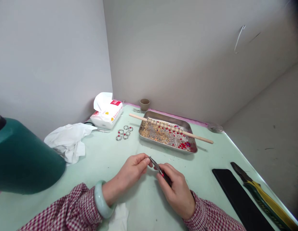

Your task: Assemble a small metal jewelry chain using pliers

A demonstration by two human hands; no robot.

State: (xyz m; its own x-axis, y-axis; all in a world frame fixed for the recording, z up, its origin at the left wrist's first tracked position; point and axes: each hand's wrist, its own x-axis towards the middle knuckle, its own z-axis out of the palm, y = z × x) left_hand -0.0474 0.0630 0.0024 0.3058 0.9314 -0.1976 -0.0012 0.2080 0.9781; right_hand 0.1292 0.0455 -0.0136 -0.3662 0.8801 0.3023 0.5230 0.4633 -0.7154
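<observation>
My right hand (pixel 175 189) is closed round a pair of small dark-handled pliers (pixel 155 164), their narrow jaws angled up and left. The jaw tips reach the fingertips of my left hand (pixel 135 168), whose thumb and forefinger are pinched together. Whatever lies between those fingers is too small to make out. Beyond my hands, a metal tray (pixel 168 148) holds gold, clear and red beads. Across its top rests a wooden rod (pixel 202 138) with beaded pieces round it. Left of the tray lie several small wire rings (pixel 125 136) with red beads.
A tissue pack (pixel 107 117) and a small brown cup (pixel 144 104) stand at the back. On the left are crumpled white cloth or paper (pixel 72 138) and a large green object (pixel 26 157). At right lie a black strip (pixel 240 195) and yellow-and-green handled shears (pixel 267 195).
</observation>
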